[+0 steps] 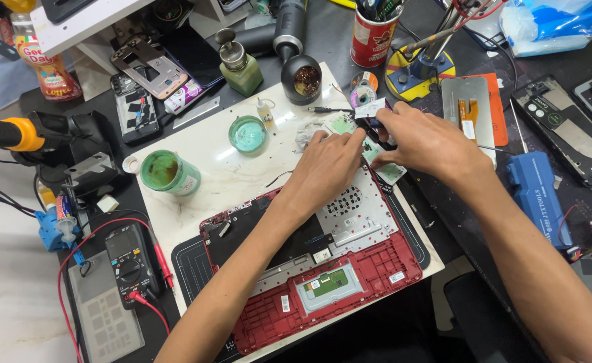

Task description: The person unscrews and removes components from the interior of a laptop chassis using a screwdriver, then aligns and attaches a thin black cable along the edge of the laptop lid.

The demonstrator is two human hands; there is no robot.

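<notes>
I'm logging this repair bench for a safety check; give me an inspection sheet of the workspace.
Surface: white marble-look board on a dark bench.
Job's things: opened red laptop base; small green circuit board under both hands.
Clutter: two green-filled round jars, black multimeter, red pen cup.
Grippers: left hand pressing flat; right hand, fingers pinching the board's edge.
Cables: red multimeter lead.
Surroundings: blue tool case, phone parts.

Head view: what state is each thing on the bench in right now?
Red laptop shell: opened up, insides exposed.
Small circuit board: out of the shell, under both hands.
Left hand: pressing on the board.
Right hand: fingers pinching at the board's edge.
Green jar: uncapped.
Multimeter: leads plugged in.
</notes>
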